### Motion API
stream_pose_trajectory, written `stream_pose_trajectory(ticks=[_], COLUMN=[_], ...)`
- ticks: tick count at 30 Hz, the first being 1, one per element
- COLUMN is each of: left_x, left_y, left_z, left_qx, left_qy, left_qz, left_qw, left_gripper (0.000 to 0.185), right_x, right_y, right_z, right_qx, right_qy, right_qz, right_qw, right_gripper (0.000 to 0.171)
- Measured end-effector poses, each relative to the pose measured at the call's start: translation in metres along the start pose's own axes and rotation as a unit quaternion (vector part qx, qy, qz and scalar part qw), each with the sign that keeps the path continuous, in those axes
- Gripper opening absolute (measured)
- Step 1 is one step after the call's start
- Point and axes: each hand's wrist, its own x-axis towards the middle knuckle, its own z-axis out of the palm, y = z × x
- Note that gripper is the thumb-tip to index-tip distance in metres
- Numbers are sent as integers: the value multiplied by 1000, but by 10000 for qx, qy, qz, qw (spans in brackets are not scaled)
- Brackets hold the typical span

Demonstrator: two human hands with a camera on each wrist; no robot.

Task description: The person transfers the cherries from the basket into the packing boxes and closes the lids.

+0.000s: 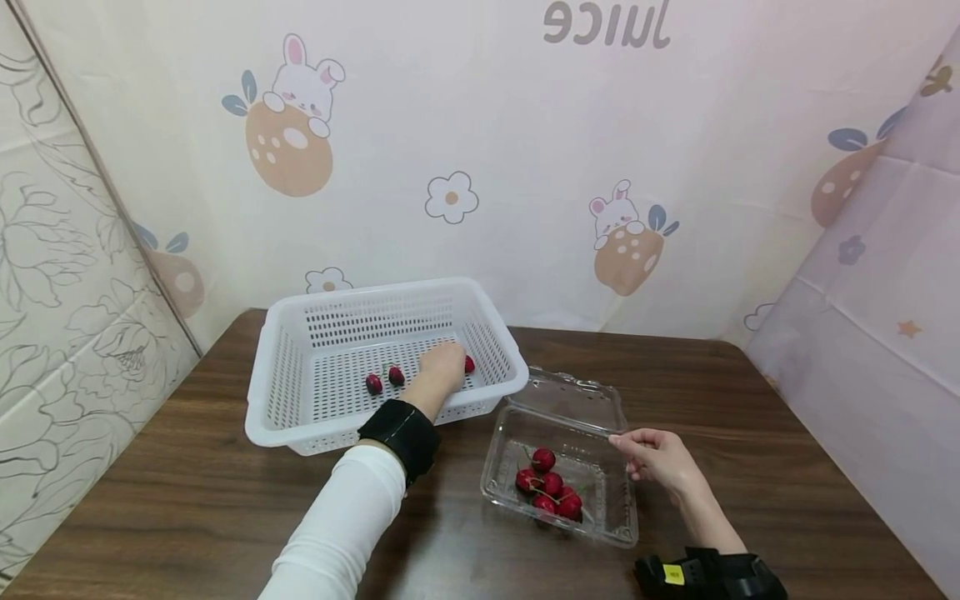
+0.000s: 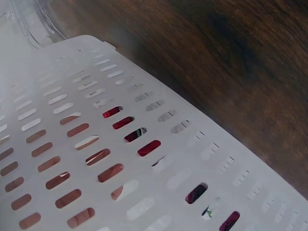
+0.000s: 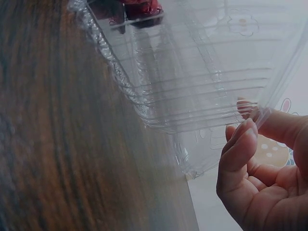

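My left hand (image 1: 444,365) reaches down into a white slotted basket (image 1: 330,429); its fingertips are hidden in the head view. Just right of that hand lies a red cherry (image 1: 469,364), and two dark cherries (image 1: 373,384) lie to its left on the basket floor. Through the slots, the left wrist view shows skin beside red cherries (image 2: 149,148); whether the fingers grip one is unclear. My right hand (image 1: 660,457) pinches the right rim of a clear plastic clamshell box (image 1: 611,500) between thumb and finger. Several red cherries (image 1: 552,483) with stems sit in the box.
The clamshell's hinged lid (image 1: 577,400) lies folded back behind the box, close to the basket's right corner. Everything stands on a dark wooden table (image 1: 225,500). A printed curtain (image 1: 525,167) hangs behind the table's far edge, with more fabric at both sides.
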Motion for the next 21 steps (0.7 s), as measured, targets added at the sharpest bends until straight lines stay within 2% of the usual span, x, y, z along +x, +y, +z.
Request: stream_pose_trajectory(ticks=[21], left_x=[2], left_y=[0], left_z=[1], left_qx=[95], left_qy=[-224], left_qz=[-98], left_qw=[9997], left_gripper=[22], right_x=[0], right_y=[-1], right_z=[1], right_qx=[34], right_qy=[53], right_qz=[26], right_qw=[10000], right_gripper=[39])
